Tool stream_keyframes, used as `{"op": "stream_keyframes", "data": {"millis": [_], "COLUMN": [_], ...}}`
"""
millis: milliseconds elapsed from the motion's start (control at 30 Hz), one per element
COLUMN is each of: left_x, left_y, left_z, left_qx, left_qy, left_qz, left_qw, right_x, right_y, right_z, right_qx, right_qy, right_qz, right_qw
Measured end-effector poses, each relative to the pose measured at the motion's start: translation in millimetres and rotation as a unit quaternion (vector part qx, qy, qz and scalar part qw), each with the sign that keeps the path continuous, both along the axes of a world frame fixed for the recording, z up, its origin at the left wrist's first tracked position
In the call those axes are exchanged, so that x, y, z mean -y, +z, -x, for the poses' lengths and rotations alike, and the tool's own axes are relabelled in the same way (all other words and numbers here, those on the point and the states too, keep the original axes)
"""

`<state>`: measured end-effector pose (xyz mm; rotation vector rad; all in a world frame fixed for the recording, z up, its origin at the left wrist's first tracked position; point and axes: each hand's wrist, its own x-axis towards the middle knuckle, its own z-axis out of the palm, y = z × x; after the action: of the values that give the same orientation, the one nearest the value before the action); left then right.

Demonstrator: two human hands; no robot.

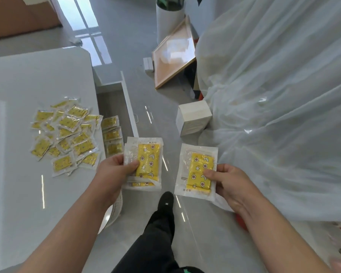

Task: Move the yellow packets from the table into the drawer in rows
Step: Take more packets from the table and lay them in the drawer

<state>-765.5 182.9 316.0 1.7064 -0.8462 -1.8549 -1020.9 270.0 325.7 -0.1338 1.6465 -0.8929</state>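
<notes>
Sheer white cloth (274,95) billows just right of the grip of the right hand (230,186). Beyond that grip a white box (193,119) sits on glossy grey floor (159,119). Farther off, a wood-framed picture (173,56) leans near a white planter (168,20). Below-left of the grip are a black trouser leg (158,243) and shoe (165,201).

Yellow packets (64,134) edged in translucent white, on a glossy pale-grey table (18,85). Right packet (200,172): yellow printed with white stars, moons and red-centred flowers. Grey floor (146,99), black trouser leg (156,233), white sheer cloth (283,95).
</notes>
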Motion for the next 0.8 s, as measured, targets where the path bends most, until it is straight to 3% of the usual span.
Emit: {"op": "stream_keyframes", "data": {"millis": [400, 800], "left_x": [145, 215], "left_y": [13, 30], "left_z": [69, 109], "left_qx": [0.015, 0.03], "left_qy": [0.008, 0.172], "left_qz": [-0.035, -0.02], "left_qw": [0.999, 0.984], "right_x": [149, 333], "right_y": [16, 18], "right_z": [95, 144], "right_qx": [0.018, 0.046], "right_qy": [0.029, 0.208], "right_qz": [-0.02, 0.001], "right_qw": [0.999, 0.977]}}
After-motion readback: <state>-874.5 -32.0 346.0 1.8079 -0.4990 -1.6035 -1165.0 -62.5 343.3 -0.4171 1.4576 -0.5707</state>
